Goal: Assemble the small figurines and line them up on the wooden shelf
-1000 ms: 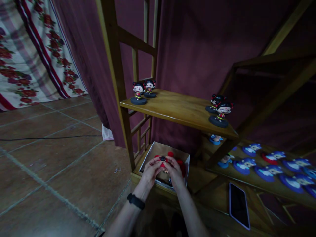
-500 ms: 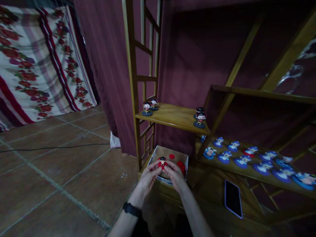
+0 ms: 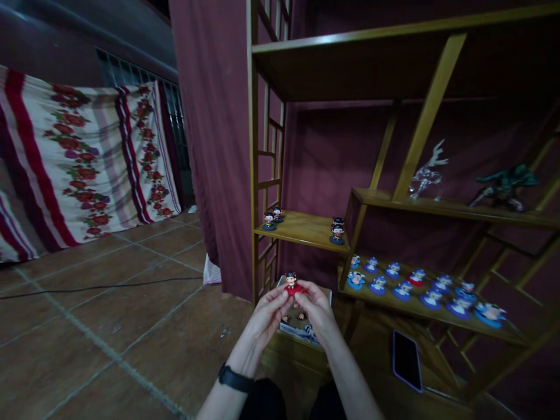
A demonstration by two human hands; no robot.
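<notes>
Between the fingertips of both hands is a small figurine with black hair and a red base, held upright. My left hand grips it from the left, its fingers closed on the base. From the other side my right hand pinches the base too. Behind and below the hands sits an open cardboard box, with several small dark-haired pieces inside; the hands hide much of it. On the small wooden shelf above stand black-based figurines, a pair at the left and a pair at the right.
Blue and white figurines stand in two rows on the lower right shelf. A phone lies on the board below. Higher up are a clear statuette and a dark green one. A purple curtain hangs left of the wooden rack.
The camera view has tilted up, showing more of the upper shelves. Both hands still hold the figurine, now a little higher over the box, with its red base showing more.
</notes>
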